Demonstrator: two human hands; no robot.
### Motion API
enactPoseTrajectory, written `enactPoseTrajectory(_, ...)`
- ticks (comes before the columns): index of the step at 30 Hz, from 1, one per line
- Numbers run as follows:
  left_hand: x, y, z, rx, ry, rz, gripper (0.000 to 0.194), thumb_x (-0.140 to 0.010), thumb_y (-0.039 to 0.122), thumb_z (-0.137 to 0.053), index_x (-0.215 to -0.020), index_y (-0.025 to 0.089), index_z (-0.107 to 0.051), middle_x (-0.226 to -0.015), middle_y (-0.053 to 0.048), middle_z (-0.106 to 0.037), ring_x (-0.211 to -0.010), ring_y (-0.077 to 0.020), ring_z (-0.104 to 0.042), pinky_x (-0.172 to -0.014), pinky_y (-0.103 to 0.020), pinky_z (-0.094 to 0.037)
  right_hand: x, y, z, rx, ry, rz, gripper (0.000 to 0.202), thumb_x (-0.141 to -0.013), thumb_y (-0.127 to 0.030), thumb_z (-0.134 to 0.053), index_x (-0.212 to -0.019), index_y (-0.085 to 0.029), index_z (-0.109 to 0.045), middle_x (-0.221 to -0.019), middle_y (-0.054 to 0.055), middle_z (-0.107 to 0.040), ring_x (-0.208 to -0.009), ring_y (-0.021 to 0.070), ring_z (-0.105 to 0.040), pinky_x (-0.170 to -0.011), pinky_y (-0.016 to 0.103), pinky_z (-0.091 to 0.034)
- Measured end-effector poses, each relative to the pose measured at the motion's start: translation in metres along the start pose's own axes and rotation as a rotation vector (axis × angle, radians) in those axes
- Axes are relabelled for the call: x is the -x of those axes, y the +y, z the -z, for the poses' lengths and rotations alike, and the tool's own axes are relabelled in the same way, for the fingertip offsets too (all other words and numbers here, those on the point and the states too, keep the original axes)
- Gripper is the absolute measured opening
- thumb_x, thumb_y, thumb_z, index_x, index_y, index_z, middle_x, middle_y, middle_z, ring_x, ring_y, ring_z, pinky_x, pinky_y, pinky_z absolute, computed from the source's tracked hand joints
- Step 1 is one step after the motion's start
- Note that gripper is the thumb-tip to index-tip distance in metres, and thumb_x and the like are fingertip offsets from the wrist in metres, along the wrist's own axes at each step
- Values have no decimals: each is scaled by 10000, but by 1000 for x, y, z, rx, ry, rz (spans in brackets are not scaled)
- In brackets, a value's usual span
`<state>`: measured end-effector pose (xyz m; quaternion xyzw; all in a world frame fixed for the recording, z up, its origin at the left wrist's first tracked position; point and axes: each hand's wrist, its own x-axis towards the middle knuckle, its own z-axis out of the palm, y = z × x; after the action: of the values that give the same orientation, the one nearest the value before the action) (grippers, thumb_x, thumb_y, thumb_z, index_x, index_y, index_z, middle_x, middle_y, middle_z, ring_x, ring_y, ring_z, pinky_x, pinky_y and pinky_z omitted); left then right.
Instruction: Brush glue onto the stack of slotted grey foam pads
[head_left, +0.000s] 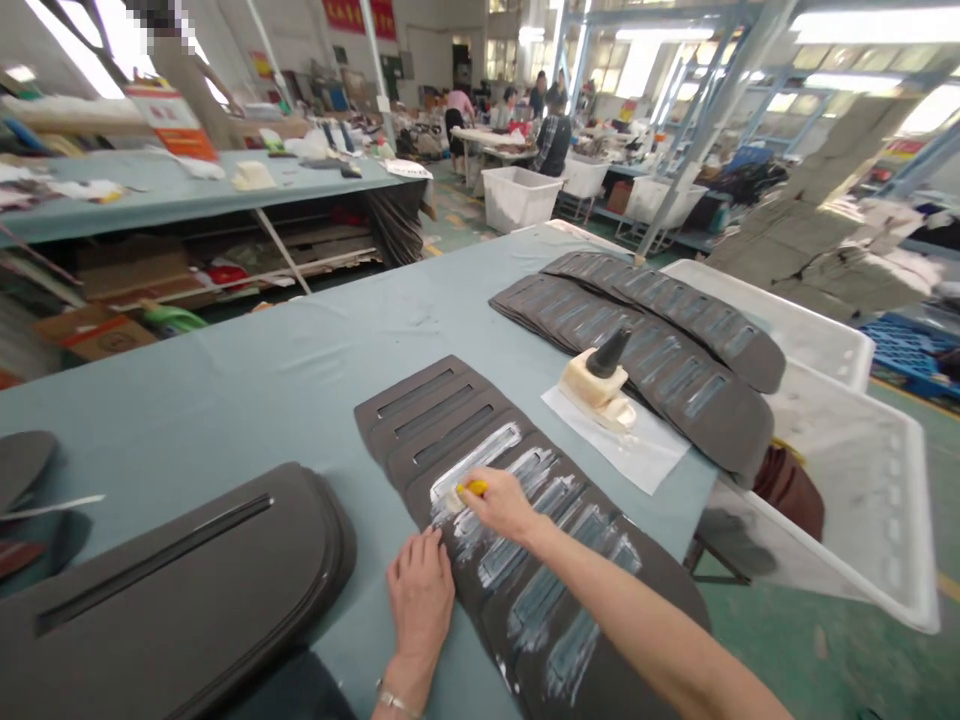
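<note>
Dark grey rounded panels (420,405) lie overlapped in a row on the table, each with a long slot. White glue-like smears surround several of the slots. My right hand (499,505) is closed around a small yellow-handled brush (474,487), its pale end against the white smear by one slot. Beside it, my left hand (422,590) lies with fingers extended at the near left edge of the panels. To the right, a cream-coloured bottle (592,385) with a black cone nozzle sits on a white sheet (645,460), with a pale mass next to it.
Two more rows of slotted panels (697,370) lie at the table's right side. A thick stack of panels (180,600) occupies the near left. White plastic bins (892,500) stand against the right edge. Another cluttered table (300,190) and several people are farther back.
</note>
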<state>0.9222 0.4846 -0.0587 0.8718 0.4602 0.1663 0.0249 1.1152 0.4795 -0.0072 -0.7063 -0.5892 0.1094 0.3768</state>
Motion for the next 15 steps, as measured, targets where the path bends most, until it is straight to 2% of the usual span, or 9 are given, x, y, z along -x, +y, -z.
enactPoseTrajectory(4, -1, 2, 0, -47, 0, -6, 292, -917, 237, -360, -1106, 171, -573, -1092, -86, -625, -1079, -240, -510, -886, -381, -355, -21, 63, 55, 113, 165, -241, 139, -784, -170, -516, -772, -207, -650, -731, -3, -651, -689, 140, -576, -683, 224, -406)
enactPoseTrajectory(6, -3, 4, 0, -60, 1, -10, 290, -916, 243, -363, -1096, 164, -576, -1075, -90, -624, -1068, -240, -512, -871, -371, -359, -28, 78, 76, 170, 245, -288, 144, -785, -180, -507, -767, -198, -649, -738, 10, -648, -698, 149, -570, -692, 238, -406)
enactPoseTrajectory(7, -3, 5, 0, -66, 0, -13, 290, -916, 245, -363, -1094, 162, -577, -1070, -91, -624, -1063, -240, -513, -865, -367, -360, -28, 77, 79, 173, 277, -280, 145, -789, -186, -504, -769, -194, -647, -748, 16, -649, -706, 151, -569, -701, 242, -405)
enactPoseTrajectory(9, -4, 6, 0, -78, -5, -14, 292, -917, 247, -361, -1096, 161, -574, -1059, -91, -625, -1053, -238, -516, -854, -359, -361, -22, 59, 67, 105, 289, -203, 142, -798, -197, -505, -790, -195, -647, -779, 20, -653, -726, 147, -571, -721, 238, -406)
enactPoseTrajectory(12, -4, 6, -3, -87, -12, -12, 292, -919, 249, -355, -1101, 165, -568, -1055, -83, -626, -1045, -231, -520, -845, -352, -361, -4, 25, 28, -105, 141, -67, 128, -788, -201, -525, -805, -212, -652, -761, -5, -655, -700, 125, -576, -696, 208, -408)
enactPoseTrajectory(14, -4, 6, -4, -88, -12, -12, 288, -919, 247, -356, -1100, 172, -567, -1071, -81, -623, -1048, -228, -521, -845, -350, -359, 4, 23, 15, -193, 65, -76, 135, -769, -193, -523, -780, -214, -655, -701, -22, -642, -634, 115, -561, -640, 198, -402)
enactPoseTrajectory(15, -3, 6, -5, -87, -10, -10, 288, -918, 245, -356, -1103, 175, -566, -1083, -81, -621, -1052, -227, -520, -847, -349, -359, 4, 30, 16, -206, 75, -114, 143, -759, -189, -514, -763, -210, -656, -675, -25, -633, -606, 113, -549, -617, 197, -397)
